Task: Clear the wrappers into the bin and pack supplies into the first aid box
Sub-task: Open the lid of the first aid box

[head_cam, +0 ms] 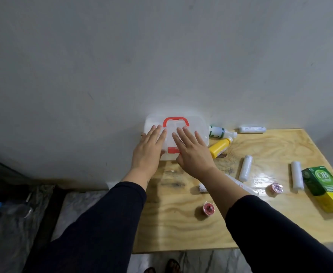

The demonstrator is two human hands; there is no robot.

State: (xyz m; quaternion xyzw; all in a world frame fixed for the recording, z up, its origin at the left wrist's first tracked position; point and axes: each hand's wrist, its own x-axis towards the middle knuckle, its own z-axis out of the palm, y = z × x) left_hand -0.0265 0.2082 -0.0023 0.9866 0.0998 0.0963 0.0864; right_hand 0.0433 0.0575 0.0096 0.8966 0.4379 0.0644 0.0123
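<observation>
I see my left hand (149,146) spread flat, fingers extended, palm down on the lid of the first aid box (193,123); my right hand (193,152) lies beside it, equally spread, pressing the same lid near the red latch (172,150). Neither grips anything. The box sits shut at the counter's (181,229) far left corner against the wall, its red handle (175,121) folded flat; I cannot tell what is inside. Just right of it lie a green-and-white bottle (219,132) and a yellow bottle (219,147). Bandage rolls (245,170), tape rolls (208,208) and a green carton (324,186) are scattered rightward. The near counter edge stays bare.
</observation>
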